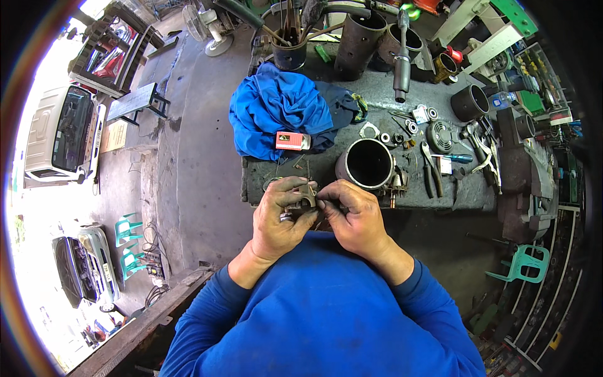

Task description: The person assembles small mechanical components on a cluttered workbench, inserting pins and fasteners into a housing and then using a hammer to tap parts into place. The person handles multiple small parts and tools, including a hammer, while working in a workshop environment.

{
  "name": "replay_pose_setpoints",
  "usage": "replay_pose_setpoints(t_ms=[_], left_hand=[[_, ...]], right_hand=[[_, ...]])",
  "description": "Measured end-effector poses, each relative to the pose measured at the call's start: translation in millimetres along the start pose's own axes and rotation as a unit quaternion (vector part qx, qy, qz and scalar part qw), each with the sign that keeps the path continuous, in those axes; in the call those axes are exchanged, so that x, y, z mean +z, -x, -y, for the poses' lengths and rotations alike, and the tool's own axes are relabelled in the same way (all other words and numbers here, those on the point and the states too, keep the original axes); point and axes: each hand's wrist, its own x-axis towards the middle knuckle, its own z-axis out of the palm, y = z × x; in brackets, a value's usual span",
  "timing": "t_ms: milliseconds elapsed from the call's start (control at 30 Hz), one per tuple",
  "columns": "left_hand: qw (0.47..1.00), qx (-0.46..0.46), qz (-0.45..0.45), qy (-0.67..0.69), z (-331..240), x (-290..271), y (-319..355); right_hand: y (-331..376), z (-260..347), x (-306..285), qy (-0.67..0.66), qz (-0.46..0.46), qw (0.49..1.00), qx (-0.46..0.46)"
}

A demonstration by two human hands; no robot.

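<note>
Just over the near edge of the bench, my left hand [279,217] grips a small brownish metal part [308,196] between thumb and fingers. My right hand [356,217] is closed in a pinch, its fingertips meeting the right side of that part. Whatever lies between those fingertips is too small to make out. To the right of my hands, a dark open metal cylinder [369,164] stands upright on the bench. A small red and white box [293,141] rests on a crumpled blue cloth [276,103] beyond my left hand.
Pliers [431,173], a round vented metal cover [443,136] and several bearings lie on the right of the workbench [402,110]. Metal tubes [359,47] and a tool-filled can [289,55] stand at the back. A green plastic chair [526,264] is at the right.
</note>
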Motion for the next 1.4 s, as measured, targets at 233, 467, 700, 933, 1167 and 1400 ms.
replay_pose_setpoints(t_ms=[233,467,700,933,1167,1400], left_hand=[[0.999,0.032,0.032,0.012,8,-3,-7],[0.992,0.019,0.125,0.016,0,-16,-14],[0.991,0.015,0.128,-0.043,-12,-16,-24],[0.98,0.081,0.115,-0.14,-17,-16,-29],[0.97,0.145,0.099,-0.17,-13,-15,-37],[0.967,0.192,0.068,-0.156,-4,-10,-39]], right_hand=[[-13,-3,-9,-0.049,0.046,0.995,0.074],[-22,-4,-21,-0.054,0.044,0.996,0.06],[-27,-4,-25,0.003,0.053,0.998,-0.023],[-25,4,-17,0.141,0.025,0.973,-0.178],[-17,9,-14,0.118,0.017,0.99,-0.076],[-12,-1,-2,-0.171,-0.042,0.969,0.172]])
